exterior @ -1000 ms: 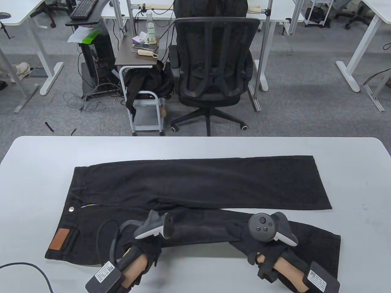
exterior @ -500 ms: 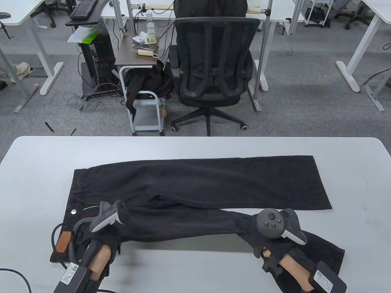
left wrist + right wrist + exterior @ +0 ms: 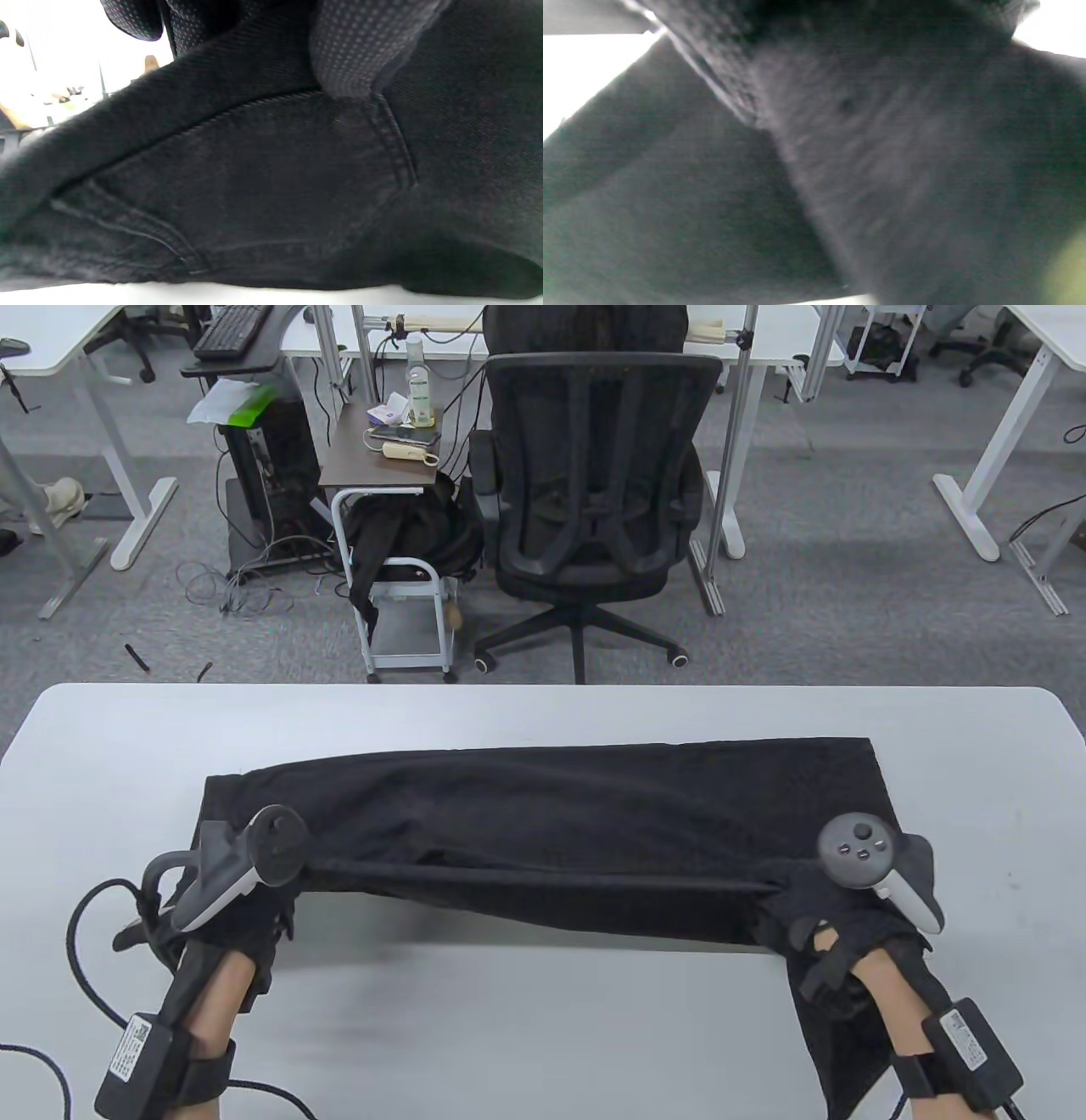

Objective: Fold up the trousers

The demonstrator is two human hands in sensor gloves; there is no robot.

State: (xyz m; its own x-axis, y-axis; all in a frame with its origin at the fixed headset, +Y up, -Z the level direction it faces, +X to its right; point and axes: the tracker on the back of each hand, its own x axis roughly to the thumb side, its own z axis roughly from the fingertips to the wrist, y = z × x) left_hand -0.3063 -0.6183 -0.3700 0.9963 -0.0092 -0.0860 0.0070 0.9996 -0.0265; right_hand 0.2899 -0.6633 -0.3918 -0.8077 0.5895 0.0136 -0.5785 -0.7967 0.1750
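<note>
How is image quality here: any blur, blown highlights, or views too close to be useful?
Table view: sharp, evenly lit, soft shadow under the lifted trousers. Left wrist view: denim seams readable, gloved fingers clear, background blown white. Right wrist view: blurred, fabric fills the frame, little detail.

We saw that the trousers (image 3: pixel 543 806) were black denim, matt, with a fine diagonal twill weave and raised stitched seams plain in the left wrist view (image 3: pixel 237 182). In the right wrist view the same cloth (image 3: pixel 865 169) looked blurred and faintly fuzzy. The left hand (image 3: pixel 242 920) wore a dark knit glove whose fingers (image 3: pixel 352 51) carried a grid of small pale grip dots. The tracker (image 3: pixel 857 848) on the right hand (image 3: pixel 827 937) was smooth grey plastic with a white band. The table (image 3: pixel 543 1027) was a smooth, pale grey top with a dull sheen.
</note>
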